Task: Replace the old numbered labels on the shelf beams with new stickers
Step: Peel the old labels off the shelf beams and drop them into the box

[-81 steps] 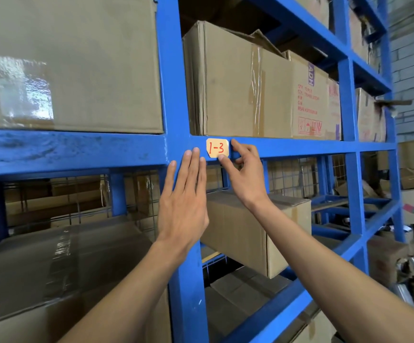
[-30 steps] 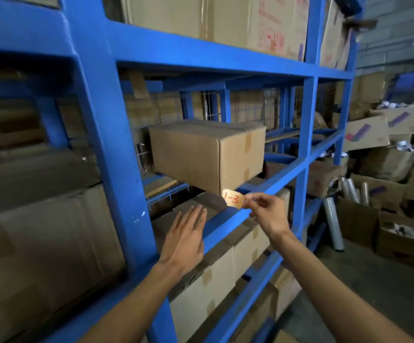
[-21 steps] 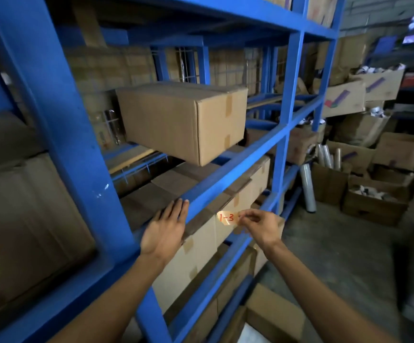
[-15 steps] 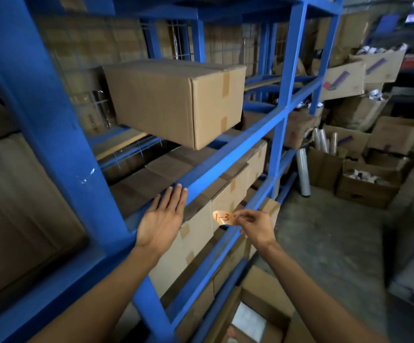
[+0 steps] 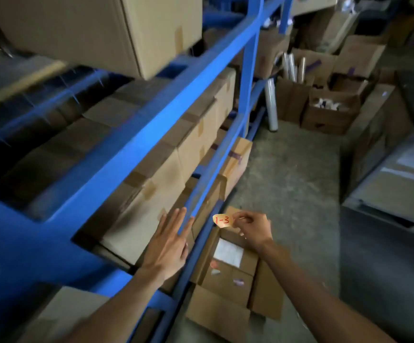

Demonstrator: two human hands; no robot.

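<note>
- Orange-tinted and marked "1-3" in red, the old label (image 5: pixel 222 221) was off the steel and hung in the air, pinched at its right edge by the thumb and fingertips of the right hand (image 5: pixel 251 229).
- It sat above an open cardboard box (image 5: pixel 228 268) on the floor, just beside the lower blue beam (image 5: pixel 208 174) and touching neither.
- The left hand (image 5: pixel 170 246) was spread flat with straight fingers and held nothing; its fingertips lay at the lower end of that beam, though whether they pressed it could not be told through the blur.
- No new sticker showed in either hand, and none could be made out on the beams in view.
- The box held a white sheet and a few small scraps, too blurred to name.
- As a judgement: one peel looked finished, and the removed label was probably headed for that box as waste.
- Left to do, by that reading: let the label go, fetch a fresh sticker, and press it onto the bare spot, which lay outside this view.
- Other beams may need the same; their labels could not be seen here.
</note>
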